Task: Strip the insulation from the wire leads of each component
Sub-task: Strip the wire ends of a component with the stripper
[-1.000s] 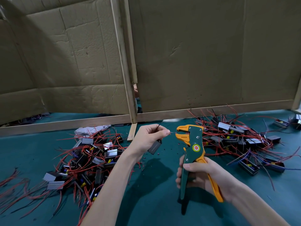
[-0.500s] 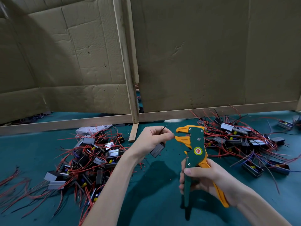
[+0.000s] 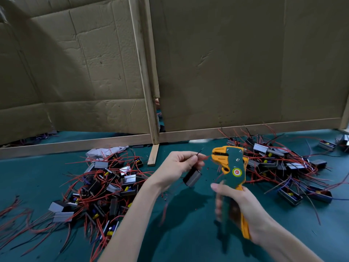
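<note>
1. Head view: left hand (image 3: 175, 167) pinched the red lead (image 3: 206, 158) of the component (image 3: 192, 176), which hung below its fingers (image 3: 196, 163).
2. Lead pointed to 3 o'clock, toward the stripper (image 3: 233, 167) mouth nearby.
3. Right hand (image 3: 243, 208) gripped the stripper handles.

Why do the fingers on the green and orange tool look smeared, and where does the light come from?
Head view: the fingers of the right hand on the wire stripper are motion-blurred; the left hand and its component look sharper; arm shadows fall on the table beneath, suggesting overhead light.
</note>
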Tool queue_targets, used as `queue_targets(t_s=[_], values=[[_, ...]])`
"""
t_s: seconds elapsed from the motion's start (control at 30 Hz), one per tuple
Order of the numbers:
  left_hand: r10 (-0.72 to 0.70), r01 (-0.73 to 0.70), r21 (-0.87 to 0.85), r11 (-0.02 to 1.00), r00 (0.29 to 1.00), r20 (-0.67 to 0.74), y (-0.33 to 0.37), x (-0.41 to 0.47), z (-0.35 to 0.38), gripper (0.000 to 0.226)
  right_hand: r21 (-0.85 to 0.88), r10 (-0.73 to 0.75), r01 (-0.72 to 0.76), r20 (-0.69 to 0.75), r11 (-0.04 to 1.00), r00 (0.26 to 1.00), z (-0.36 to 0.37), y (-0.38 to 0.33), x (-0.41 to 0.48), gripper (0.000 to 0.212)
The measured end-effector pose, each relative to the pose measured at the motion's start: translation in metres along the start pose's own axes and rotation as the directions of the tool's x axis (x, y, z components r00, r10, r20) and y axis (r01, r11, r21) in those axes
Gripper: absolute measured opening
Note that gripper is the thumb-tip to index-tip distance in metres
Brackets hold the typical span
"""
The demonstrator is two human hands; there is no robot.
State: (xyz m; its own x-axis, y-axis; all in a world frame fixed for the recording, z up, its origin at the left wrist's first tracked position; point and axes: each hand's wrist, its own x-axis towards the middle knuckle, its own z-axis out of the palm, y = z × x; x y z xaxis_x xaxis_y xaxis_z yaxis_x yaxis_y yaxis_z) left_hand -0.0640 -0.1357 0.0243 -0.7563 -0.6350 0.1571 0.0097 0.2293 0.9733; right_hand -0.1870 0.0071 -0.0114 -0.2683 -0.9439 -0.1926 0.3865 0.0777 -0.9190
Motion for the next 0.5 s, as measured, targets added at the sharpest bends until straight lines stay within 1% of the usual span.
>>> queue_targets(t_s=[0.03,0.07,0.1,0.2,0.27,0.33,0.4,0.5], values=[[0.030,-0.029,0.027,0.999,0.999,-0.018,-0.001,0.001,0.001,0.022,0.075,-0.017,0.014,0.046,0.997,0.999,0.000,-0.003,0.001,0.010],[0.058,-0.056,0.046,0.997,0.997,-0.043,-0.001,0.001,0.001,0.021,0.126,-0.040,0.030,0.084,0.992,0.996,0.000,-0.005,0.002,0.013],[0.079,-0.075,0.050,0.996,0.994,-0.075,-0.001,0.002,0.000,0.020,0.141,-0.062,0.047,0.107,0.989,0.992,-0.002,-0.007,0.003,0.017],[0.126,-0.122,0.031,0.992,0.976,-0.178,0.000,0.005,-0.005,0.014,0.116,-0.120,0.102,0.157,0.988,0.980,-0.007,-0.008,0.004,0.017],[0.146,-0.139,0.050,0.989,0.966,-0.214,0.001,0.006,-0.009,0.012,0.097,-0.125,0.109,0.178,0.989,0.976,-0.010,-0.009,0.005,0.015],[0.156,-0.142,0.085,0.986,0.968,-0.196,0.003,0.005,-0.010,0.012,0.063,-0.115,0.104,0.205,0.993,0.972,-0.011,-0.009,0.005,0.019],[0.157,-0.139,0.133,0.981,0.978,-0.139,0.006,0.002,-0.011,0.013,0.017,-0.104,0.102,0.216,0.995,0.971,-0.011,-0.008,0.005,0.022],[0.145,-0.135,0.139,0.981,0.988,-0.059,0.012,-0.002,-0.012,0.016,-0.005,-0.092,0.096,0.205,0.995,0.974,-0.012,-0.008,0.005,0.018]])
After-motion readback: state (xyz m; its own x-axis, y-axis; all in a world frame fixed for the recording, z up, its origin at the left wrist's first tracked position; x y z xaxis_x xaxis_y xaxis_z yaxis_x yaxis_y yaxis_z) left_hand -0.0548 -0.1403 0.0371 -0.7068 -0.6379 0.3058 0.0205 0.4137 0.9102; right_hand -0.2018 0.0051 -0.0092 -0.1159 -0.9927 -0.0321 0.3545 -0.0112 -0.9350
